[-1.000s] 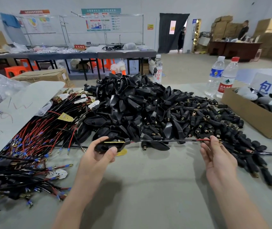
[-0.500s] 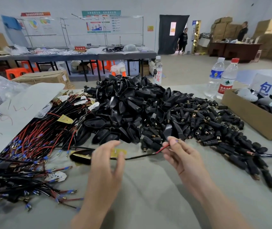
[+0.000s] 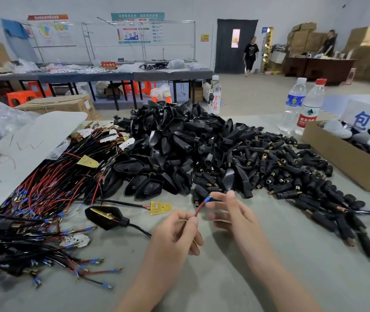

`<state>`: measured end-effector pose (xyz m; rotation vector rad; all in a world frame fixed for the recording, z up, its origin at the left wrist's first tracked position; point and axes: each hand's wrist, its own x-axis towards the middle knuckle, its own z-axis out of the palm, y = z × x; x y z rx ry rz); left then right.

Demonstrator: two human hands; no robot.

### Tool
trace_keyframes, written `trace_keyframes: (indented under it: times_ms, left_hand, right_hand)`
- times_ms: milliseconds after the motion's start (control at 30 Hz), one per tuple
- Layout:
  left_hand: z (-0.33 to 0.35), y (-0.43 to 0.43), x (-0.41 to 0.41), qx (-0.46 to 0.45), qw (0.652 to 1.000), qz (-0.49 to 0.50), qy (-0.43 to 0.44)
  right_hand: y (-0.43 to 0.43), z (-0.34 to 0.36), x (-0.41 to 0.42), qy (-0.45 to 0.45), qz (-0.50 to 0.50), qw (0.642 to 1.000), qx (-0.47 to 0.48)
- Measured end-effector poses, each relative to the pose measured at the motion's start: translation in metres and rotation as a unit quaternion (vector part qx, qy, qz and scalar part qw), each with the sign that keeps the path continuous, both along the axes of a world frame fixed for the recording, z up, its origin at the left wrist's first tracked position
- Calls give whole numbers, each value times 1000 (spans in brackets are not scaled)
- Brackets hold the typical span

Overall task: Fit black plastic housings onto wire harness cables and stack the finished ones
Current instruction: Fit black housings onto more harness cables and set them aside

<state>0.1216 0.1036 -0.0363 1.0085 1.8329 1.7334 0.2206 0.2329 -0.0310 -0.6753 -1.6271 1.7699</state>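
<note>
A black housing with a yellow plate inside lies on the table left of my hands, and its black cable runs to my left hand. That hand pinches the cable's red wire between thumb and finger. My right hand is blurred, and its fingertips pinch the blue terminal at the wire's tip. Behind my hands sits a large heap of loose black housings. Wire harness cables with red and black leads lie in a pile at the left.
Small black connectors with brass ends spread to the right of the heap. A cardboard box stands at the right edge, with two water bottles behind it. A loose yellow plate lies near the housing. A white sheet lies at the far left.
My left hand let go of the housing, which now lies on the table, and moved right to pinch the red wire. My right hand came in closer, still at the wire's tip.
</note>
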Motion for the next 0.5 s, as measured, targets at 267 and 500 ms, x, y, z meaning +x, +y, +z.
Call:
trace_keyframes:
  times_ms: [267, 500]
  left_hand:
    - [3, -3, -3, 12, 999, 16, -45]
    - [9, -6, -5, -11, 997, -34, -71]
  right_hand:
    - [-1, -22, -10, -225, -11, 895, 385]
    - [-1, -9, -55, -403, -40, 807, 431]
